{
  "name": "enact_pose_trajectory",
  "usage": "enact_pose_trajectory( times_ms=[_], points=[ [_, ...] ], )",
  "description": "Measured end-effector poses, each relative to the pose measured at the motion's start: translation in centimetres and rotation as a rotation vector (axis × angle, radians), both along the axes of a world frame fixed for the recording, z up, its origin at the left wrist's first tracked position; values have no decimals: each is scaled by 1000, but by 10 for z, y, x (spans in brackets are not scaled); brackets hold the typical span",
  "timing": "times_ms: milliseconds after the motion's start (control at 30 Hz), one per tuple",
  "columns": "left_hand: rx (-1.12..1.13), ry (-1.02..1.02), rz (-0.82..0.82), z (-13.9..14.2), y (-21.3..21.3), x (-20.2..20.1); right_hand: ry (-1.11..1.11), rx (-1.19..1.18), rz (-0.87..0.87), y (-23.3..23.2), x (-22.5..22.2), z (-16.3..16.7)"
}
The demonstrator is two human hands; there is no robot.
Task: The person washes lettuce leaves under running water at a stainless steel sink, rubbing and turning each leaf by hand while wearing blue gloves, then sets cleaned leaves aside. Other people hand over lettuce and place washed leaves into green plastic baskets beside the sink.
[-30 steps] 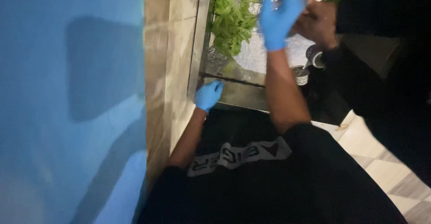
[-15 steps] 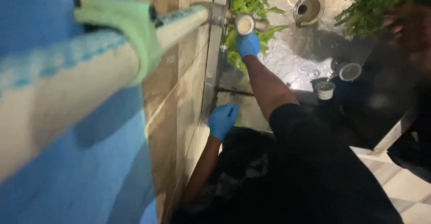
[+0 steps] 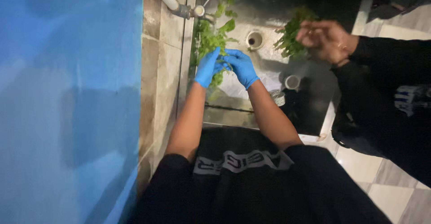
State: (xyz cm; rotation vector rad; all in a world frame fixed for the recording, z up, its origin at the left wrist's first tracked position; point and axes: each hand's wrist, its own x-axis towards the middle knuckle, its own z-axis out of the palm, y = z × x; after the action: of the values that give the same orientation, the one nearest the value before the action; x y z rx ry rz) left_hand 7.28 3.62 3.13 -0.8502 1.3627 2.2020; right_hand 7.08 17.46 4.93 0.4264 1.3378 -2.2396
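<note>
A blue wall (image 3: 67, 103) runs along my left, with a pipe and tap (image 3: 179, 6) above the sink (image 3: 265, 26). My left hand (image 3: 207, 67), gloved blue, pinches the leafy greens (image 3: 214, 33) over the basin. My right hand (image 3: 241, 66) closes on the same bunch. Farther right, a co-worker's bare hands (image 3: 325, 38) hold another leafy bunch (image 3: 289, 38).

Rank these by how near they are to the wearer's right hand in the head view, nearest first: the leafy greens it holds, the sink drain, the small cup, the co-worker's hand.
From the right hand:
1. Leafy greens, held between both gloved hands.
2. Sink drain, just beyond, up and to the right.
3. Small cup, right of it on the sink floor.
4. Co-worker's hand, far right, holding another bunch.
The drain and the cup are close to call.
</note>
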Motion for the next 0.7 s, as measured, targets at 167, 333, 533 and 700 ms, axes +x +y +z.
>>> enact_pose_trajectory(
  times_ms=[167, 333, 533, 700],
  points=[
    [-257, 385, 66, 38, 15, -30, 15, 134, 155, 14, -5, 38],
    [-713, 587, -79, 44, 7, -35, 219, 262, 104, 5, -18, 40],
    [-909, 814, -284, 55, -1, -46, 481, 423, -138, -29, -50, 57],
    [-803, 664, -245, 49, -8, -47, 409, 340, -155, -43, -61, 71]
  ],
)
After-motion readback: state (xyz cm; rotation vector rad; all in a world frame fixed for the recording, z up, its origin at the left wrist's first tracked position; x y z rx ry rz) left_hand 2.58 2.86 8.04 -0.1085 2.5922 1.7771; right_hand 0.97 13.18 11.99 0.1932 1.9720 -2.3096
